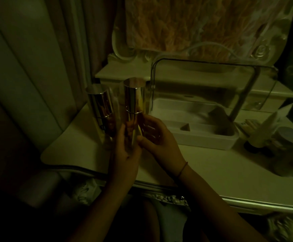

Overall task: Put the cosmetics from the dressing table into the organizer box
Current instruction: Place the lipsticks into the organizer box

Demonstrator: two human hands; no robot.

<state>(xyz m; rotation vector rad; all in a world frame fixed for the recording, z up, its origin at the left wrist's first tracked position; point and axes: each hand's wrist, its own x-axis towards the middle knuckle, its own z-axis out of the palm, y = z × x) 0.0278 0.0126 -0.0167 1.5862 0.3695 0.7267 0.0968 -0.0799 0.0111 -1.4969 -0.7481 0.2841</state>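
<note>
The scene is dim. A tall gold bottle with a shiny cap (135, 95) stands upright at the left of the dressing table (212, 172). My left hand (124, 154) grips its lower body from the left, and my right hand (152, 135) curls around it from the right. A second gold bottle (101, 105) stands just left of it, untouched. The white organizer box (203, 138), with a clear lid (203, 74) raised behind it, sits to the right; its compartments look bare.
Small jars and tubes (271, 135) cluster at the table's right end beside the box. A mirror with an ornate frame (177, 27) rises behind. A curtain (28, 67) hangs at the left. The table's front edge (229, 199) runs near my arms.
</note>
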